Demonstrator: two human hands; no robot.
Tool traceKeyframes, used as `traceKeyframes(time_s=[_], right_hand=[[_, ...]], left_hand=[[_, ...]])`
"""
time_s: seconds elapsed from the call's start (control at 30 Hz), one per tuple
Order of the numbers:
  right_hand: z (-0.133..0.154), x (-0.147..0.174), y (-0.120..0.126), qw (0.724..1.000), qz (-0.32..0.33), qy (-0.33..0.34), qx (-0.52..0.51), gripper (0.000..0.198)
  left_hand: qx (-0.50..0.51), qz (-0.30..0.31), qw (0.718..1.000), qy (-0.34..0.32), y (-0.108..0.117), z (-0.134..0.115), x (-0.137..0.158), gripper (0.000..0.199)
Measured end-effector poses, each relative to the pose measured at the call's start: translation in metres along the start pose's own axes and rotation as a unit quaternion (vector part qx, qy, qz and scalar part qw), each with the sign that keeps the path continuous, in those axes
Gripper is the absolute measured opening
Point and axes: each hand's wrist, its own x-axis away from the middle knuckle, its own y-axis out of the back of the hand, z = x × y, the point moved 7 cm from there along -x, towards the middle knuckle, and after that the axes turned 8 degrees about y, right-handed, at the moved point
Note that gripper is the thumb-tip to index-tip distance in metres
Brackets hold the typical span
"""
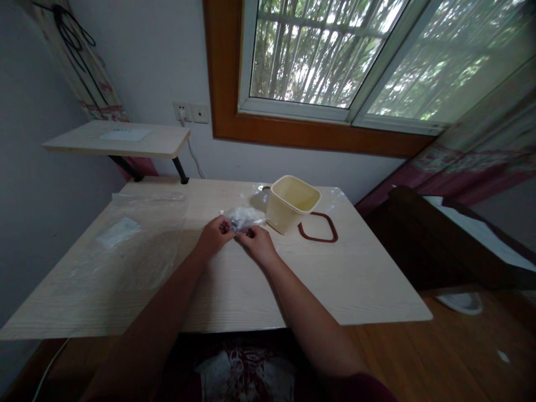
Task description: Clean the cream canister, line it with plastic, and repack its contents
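Both hands meet at a crumpled clear plastic bag point(245, 216) near the middle of the table. My left hand point(214, 237) pinches its left edge with curled fingers. From the right, my right hand point(258, 243) grips the near edge between thumb and fingers. Whatever the bag contains, if anything, I cannot make out. Just behind and right of my right hand stands a cream-coloured plastic bin point(285, 215), upright with its mouth facing up. A brown, rounded handle-like loop point(335, 231) lies flat to the bin's right.
A large flat clear plastic bag point(146, 245) with a white label point(119, 232) covers the table's left side. A raised shelf point(121, 137) stands at the back left. The wooden table point(335, 296) has its front edge near my body; a window point(310, 56) is behind.
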Motion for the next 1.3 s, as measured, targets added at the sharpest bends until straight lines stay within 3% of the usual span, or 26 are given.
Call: traceKeyframes(time_s=[0.17,0.27,0.37,0.47,0.6,0.8,1.07,1.3], right_hand=[[0.024,0.009,0.007,0.996,0.017,0.079,0.033,0.043],[0.039,0.015,0.013,0.988,-0.017,0.147,0.038,0.037],[0.050,0.019,0.020,0.976,-0.064,0.202,0.043,0.019],[0.057,0.018,0.021,0.964,-0.075,0.244,0.068,0.022],[0.057,0.013,0.019,0.958,-0.058,0.261,0.103,0.032],[0.056,0.011,0.019,0.952,-0.027,0.273,0.133,0.022],[0.052,0.009,0.021,0.941,-0.049,0.293,0.163,0.014],[0.053,0.009,0.022,0.942,-0.054,0.295,0.147,0.011]], left_hand=[[-0.046,-0.080,0.992,-0.088,0.020,-0.017,0.001,0.014],[-0.075,-0.108,0.982,-0.132,0.027,-0.028,0.005,0.013],[-0.090,-0.105,0.975,-0.176,0.027,-0.038,0.010,0.013],[-0.086,-0.087,0.971,-0.208,0.023,-0.045,0.016,0.012],[-0.086,-0.067,0.970,-0.217,0.019,-0.050,0.021,0.010],[-0.084,-0.038,0.970,-0.225,0.016,-0.053,0.024,0.007],[-0.033,-0.043,0.957,-0.283,0.014,-0.056,0.028,0.011],[-0.019,-0.025,0.965,-0.261,0.013,-0.054,0.027,0.007]])
